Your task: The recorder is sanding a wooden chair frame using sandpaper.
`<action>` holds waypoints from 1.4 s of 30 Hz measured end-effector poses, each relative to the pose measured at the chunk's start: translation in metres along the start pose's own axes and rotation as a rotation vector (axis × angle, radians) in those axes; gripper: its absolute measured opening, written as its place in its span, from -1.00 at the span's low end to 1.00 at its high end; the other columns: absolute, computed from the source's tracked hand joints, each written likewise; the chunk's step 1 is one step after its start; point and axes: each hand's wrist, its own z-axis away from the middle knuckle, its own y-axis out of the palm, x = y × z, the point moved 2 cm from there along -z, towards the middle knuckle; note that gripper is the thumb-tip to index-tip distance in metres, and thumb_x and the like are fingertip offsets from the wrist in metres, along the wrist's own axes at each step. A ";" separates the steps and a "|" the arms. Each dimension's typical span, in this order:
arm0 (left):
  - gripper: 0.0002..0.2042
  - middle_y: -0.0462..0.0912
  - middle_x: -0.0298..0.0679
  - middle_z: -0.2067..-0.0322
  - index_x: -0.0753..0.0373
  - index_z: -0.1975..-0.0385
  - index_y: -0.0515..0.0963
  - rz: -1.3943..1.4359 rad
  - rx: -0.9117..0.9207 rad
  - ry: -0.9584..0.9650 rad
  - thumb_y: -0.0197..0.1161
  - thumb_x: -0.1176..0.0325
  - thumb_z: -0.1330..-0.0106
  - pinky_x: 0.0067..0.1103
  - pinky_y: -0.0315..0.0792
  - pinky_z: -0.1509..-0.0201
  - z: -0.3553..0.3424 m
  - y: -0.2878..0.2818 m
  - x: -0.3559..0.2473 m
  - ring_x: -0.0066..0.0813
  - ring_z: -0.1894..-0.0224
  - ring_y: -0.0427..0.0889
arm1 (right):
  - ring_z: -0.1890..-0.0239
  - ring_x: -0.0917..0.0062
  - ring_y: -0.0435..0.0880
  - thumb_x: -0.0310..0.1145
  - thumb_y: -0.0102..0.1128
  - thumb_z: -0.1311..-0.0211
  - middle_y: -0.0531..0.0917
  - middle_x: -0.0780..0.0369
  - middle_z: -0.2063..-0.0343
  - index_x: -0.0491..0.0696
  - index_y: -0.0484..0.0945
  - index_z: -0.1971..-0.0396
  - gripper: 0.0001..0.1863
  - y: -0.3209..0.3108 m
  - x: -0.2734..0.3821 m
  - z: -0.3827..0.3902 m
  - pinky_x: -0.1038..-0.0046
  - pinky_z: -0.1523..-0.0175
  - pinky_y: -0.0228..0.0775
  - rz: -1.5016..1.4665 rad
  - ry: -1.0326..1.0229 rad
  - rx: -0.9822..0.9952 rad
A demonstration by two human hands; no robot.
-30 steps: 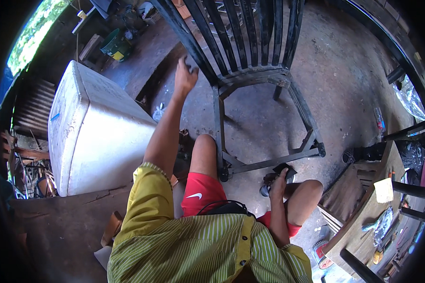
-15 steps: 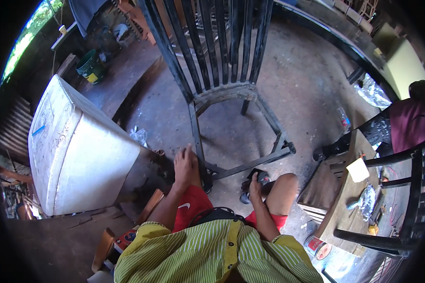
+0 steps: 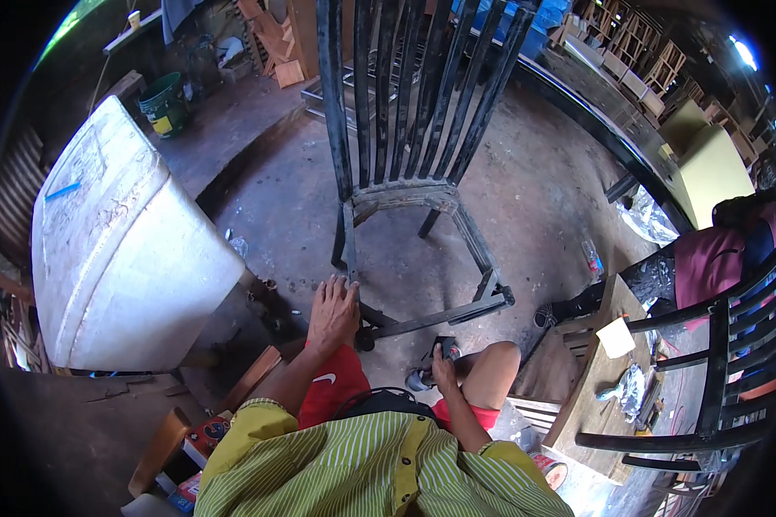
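Observation:
In front of me stands a dark wooden chair frame (image 3: 405,191) with a tall slatted back and no seat panel, its black finish worn and patchy. My left hand (image 3: 334,314) lies over my left knee with fingers stretched out, its tips beside the near left part of the chair frame. Whether they touch the wood I cannot tell. Near my bent right knee, my right hand (image 3: 445,369) is closed on a small dark flat piece (image 3: 444,345), whose kind is unclear. The hand is low, apart from the chair.
A large white curved panel (image 3: 138,267) leans at left. A green bucket (image 3: 164,105) stands behind it. At right are a wooden bench (image 3: 591,379) with a plastic bag (image 3: 631,388), another black chair (image 3: 714,370), and a person's dark trouser leg (image 3: 642,280).
My view has turned, showing more of the right background. My left hand's fingers look straighter and lie beside the chair frame. The right hand still holds the dark piece.

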 end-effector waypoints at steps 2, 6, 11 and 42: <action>-0.56 0.32 0.00 -0.13 0.21 -0.10 0.33 -0.002 0.005 0.001 0.06 0.28 -0.20 -0.26 0.00 -0.33 0.000 -0.001 -0.001 -0.09 -0.27 0.18 | 0.01 -0.13 0.44 0.36 -0.45 -0.19 0.48 -0.35 0.24 -0.52 0.45 0.24 0.02 0.002 -0.007 -0.006 0.19 -0.11 0.24 0.047 -0.015 0.052; -0.57 0.32 0.00 -0.13 0.21 -0.09 0.34 -0.004 -0.003 -0.008 0.06 0.28 -0.20 -0.25 0.00 -0.33 -0.001 -0.003 0.000 -0.10 -0.27 0.17 | 0.01 -0.13 0.43 0.36 -0.42 -0.19 0.48 -0.35 0.24 -0.52 0.45 0.25 0.01 0.007 -0.018 -0.017 0.18 -0.10 0.24 0.025 0.017 0.071; -0.57 0.32 0.00 -0.12 0.22 -0.09 0.35 0.022 0.001 -0.019 0.06 0.28 -0.19 -0.25 0.00 -0.33 -0.003 -0.001 0.001 -0.09 -0.26 0.17 | 0.00 -0.13 0.42 0.34 -0.38 -0.19 0.47 -0.35 0.23 -0.51 0.46 0.25 -0.01 0.009 -0.020 -0.018 0.17 -0.11 0.24 0.058 -0.037 0.071; -0.56 0.27 0.05 -0.14 0.24 -0.09 0.33 -0.086 0.076 0.004 0.03 0.24 -0.21 -0.16 -0.01 -0.33 -0.008 0.011 -0.004 0.01 -0.26 0.16 | 0.02 0.00 0.47 0.00 -0.15 -0.22 0.54 -0.13 0.15 -0.13 0.45 0.02 -0.46 0.001 0.031 0.033 0.15 -0.07 0.27 0.218 -0.310 0.248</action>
